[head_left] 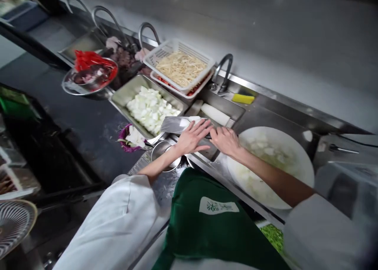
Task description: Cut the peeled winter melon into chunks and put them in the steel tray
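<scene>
Steel shows in the broad cleaver blade [172, 124], which points left from the hands, its end at the near right corner of the steel tray [118, 98]. The right hand [226, 141] is curled, its fingers closed around what appears to be the cleaver's dark handle. The left hand [193, 136] lies palm down over the blade, fingers extended and thumb spread apart, pinching nothing that shows; whether its palm presses on the metal I cannot tell. White pieces [185, 122] show at the blade, just beyond the left fingers; the flat hand probably steadies them there. The blade's nearness to the tray, heaped with chopped white chunks [150, 108], likely keeps any transfer short.

Just beyond the hands, long white vegetable lengths, perhaps daikon [217, 114], lie in the sink basin, partly hidden by the hands. Behind the tray, a white perforated basket of pale strips [181, 67] sits on another holding something red, crowding that side. A steel bowl [167, 156] lies below the left wrist. To the right, the right forearm crosses a round white tub [304, 159] of water and pale chunks, hiding part of it. A yellow sponge [243, 98] rests beside the curved faucet [224, 71].
</scene>
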Action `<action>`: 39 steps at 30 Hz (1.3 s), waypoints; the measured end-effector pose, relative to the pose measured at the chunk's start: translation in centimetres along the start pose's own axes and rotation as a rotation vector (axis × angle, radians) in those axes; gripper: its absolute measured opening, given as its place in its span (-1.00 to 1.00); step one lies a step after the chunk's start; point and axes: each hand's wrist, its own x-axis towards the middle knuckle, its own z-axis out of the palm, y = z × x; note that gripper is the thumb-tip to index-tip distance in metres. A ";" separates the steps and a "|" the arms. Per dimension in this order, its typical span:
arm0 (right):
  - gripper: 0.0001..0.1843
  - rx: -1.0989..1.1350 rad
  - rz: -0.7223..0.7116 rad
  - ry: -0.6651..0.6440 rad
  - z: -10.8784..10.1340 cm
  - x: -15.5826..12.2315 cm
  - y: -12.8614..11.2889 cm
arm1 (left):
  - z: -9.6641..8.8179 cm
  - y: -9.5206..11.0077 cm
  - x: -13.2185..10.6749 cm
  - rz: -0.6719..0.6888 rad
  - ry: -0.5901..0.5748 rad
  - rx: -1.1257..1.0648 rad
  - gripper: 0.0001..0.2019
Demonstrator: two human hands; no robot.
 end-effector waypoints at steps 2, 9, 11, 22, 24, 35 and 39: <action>-0.67 -0.015 -0.085 -0.008 0.0 5.6 -2.7 | -0.4 -5.3 -3.6 -0.088 0.007 0.015 -0.15; -0.78 -0.076 -0.138 -0.075 -0.6 15.2 -6.7 | -0.5 -20.1 -11.6 -0.214 -0.037 -0.083 -0.16; -0.78 -0.089 -0.082 -0.072 -0.8 14.2 -5.4 | -0.4 -23.4 -13.4 -0.282 -0.078 -0.108 -0.08; -0.46 0.623 1.092 0.330 2.5 -12.2 1.4 | 5.0 -17.8 -7.0 -0.252 0.485 -0.503 -0.59; -0.42 0.850 1.314 0.538 2.5 -17.5 -0.5 | 7.9 -12.7 -2.9 -0.211 0.477 -0.614 -0.62; -0.37 0.975 1.940 0.879 11.3 -40.8 -4.7 | 21.3 20.4 6.0 0.524 -0.202 -0.375 -0.15; -0.33 1.089 1.947 0.634 16.5 -44.5 -8.3 | 24.2 26.0 7.9 0.626 -0.301 -0.246 -0.21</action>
